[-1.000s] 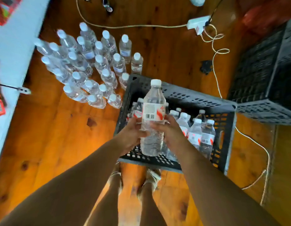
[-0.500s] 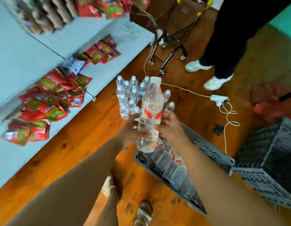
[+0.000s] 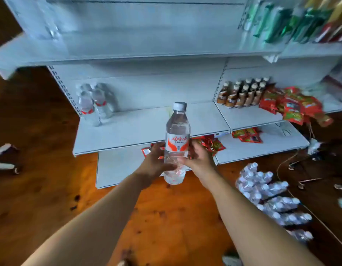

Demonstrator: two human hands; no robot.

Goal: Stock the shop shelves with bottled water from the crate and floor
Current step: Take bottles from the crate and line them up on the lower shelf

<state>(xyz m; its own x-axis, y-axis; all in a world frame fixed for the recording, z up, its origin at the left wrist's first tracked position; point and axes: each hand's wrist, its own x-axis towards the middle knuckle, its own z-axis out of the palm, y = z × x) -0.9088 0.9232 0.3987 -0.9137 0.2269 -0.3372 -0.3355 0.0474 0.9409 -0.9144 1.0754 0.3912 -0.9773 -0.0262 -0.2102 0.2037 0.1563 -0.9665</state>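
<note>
Water bottle (image 3: 178,125) is held upright w/ both hands approx mid-view, in the air in front of the mid shelf (image 3: 147,129), not touching it. Left hand (image 3: 156,162) is wrapped round its lower half from the 9 o'clock side, right hand (image 3: 199,160) from 3 o'clock, fingers curled on the clear plastic below the red/white label (image 3: 177,144). At 10 o'clock from it, a few shelved water bottles (image 3: 95,104) are stood at the shelf's left end (blurry, count can't be told). At 2 o'clock, brown drink bottles (image 3: 243,93) are lined up in rows, w/ red snack packs (image 3: 293,108) piled just beside. At 4 o'clock, floor bottles (image 3: 270,196) are clustered on the wood floor (image 3: 51,189). Green packs (image 3: 281,20) are seen on the top shelf (image 3: 166,48) at 1 o'clock, too blurred to ID.
</note>
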